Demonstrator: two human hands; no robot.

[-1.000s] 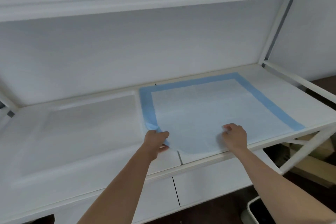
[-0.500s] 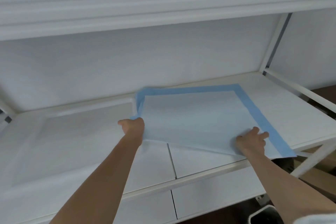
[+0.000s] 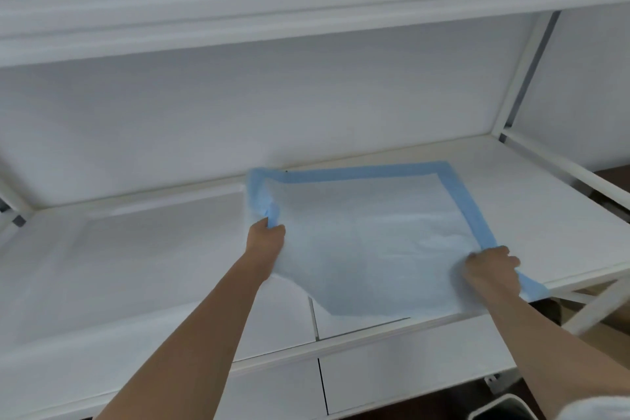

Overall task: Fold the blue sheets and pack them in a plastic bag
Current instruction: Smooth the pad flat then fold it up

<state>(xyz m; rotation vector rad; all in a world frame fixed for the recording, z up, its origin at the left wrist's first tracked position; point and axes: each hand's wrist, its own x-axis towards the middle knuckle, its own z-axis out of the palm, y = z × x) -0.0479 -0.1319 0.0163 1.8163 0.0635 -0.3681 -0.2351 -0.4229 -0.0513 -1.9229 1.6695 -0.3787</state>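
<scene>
Left hand [image 3: 266,238] now higher, pinching blue sheet's [image 3: 368,242] crumpled edge; right hand [image 3: 491,270] gripping near corner, fingertips hidden.

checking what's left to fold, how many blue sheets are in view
1: the blue sheet lies on the white shelf, with the left hand gripping its bunched left edge and the right hand on its near right corner. No others show.

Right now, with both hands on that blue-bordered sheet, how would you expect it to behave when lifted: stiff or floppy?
Probably floppy: the blue sheet bunches and curls where the left hand pinches its edge. Likely light, since a pinch there raises that side off the white shelf. It may crease easily; wrinkles show near the right hand.
</scene>
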